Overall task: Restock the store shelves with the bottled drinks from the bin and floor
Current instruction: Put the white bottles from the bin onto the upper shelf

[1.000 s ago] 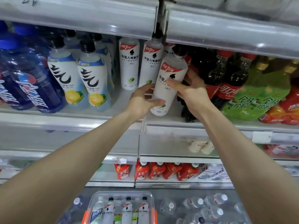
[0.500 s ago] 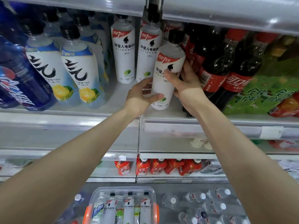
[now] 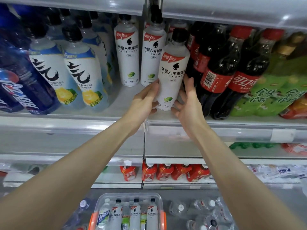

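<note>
A white drink bottle (image 3: pixel 172 72) with a black cap stands slightly tilted at the front of the upper shelf (image 3: pixel 216 125), in front of two matching white bottles (image 3: pixel 127 57). My left hand (image 3: pixel 142 102) holds its lower left side. My right hand (image 3: pixel 189 105) cups its lower right side, fingers between it and the cola bottles (image 3: pixel 216 75). Below me, a clear bin (image 3: pixel 99 201) with orange handles holds several more white bottles (image 3: pixel 135 216). Clear water bottles (image 3: pixel 207 211) lie on the floor to its right.
Lemon-label bottles (image 3: pixel 83 75) and dark blue cola bottles (image 3: pixel 21 87) fill the shelf's left side. Green packs (image 3: pixel 269 95) sit at the right. A lower shelf carries red-label bottles (image 3: pixel 166 171). A metal shelf lip (image 3: pixel 232 12) hangs overhead.
The white bottle has gone from leaning to nearly upright on the shelf. My right hand slid from the bottle's front down to its lower right side. The view moved closer.
</note>
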Available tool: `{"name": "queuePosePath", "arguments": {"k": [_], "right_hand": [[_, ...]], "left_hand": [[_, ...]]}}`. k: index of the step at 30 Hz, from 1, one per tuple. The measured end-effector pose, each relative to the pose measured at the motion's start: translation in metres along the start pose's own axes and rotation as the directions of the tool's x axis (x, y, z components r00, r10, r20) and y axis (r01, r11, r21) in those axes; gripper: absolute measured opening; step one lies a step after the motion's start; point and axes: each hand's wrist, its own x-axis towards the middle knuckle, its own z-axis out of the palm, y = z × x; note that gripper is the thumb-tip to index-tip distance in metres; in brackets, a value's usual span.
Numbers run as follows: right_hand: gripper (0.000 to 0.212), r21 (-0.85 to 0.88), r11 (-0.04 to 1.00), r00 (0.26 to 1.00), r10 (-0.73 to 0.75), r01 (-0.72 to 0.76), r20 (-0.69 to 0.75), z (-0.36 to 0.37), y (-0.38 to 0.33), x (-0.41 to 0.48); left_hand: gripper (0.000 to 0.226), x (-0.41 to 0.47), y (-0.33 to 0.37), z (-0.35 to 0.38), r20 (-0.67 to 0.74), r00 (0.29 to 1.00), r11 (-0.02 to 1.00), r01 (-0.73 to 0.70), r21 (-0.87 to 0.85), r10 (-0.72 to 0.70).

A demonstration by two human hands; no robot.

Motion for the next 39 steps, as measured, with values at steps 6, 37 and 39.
{"name": "queuePosePath", "arguments": {"k": [6, 37, 39], "right_hand": [[0.03, 0.084, 0.996, 0.998, 0.001, 0.004, -0.058, 0.002, 0.003, 0.034], [0.081, 0.043, 0.977, 0.962, -0.197, 0.209, -0.189, -0.012, 0.019, 0.121], [0.079, 0.059, 0.976, 0.964, -0.195, 0.208, -0.18, -0.012, 0.019, 0.122]], "left_hand": [[0.036, 0.023, 0.006, 0.01, -0.001, 0.998, 0.996, 0.069, -0.052, -0.069], [0.051, 0.083, 0.008, 0.019, 0.094, 0.994, 0.997, 0.063, -0.05, -0.058], [0.051, 0.084, 0.008, 0.019, 0.098, 0.994, 0.997, 0.057, -0.051, -0.052]]}}
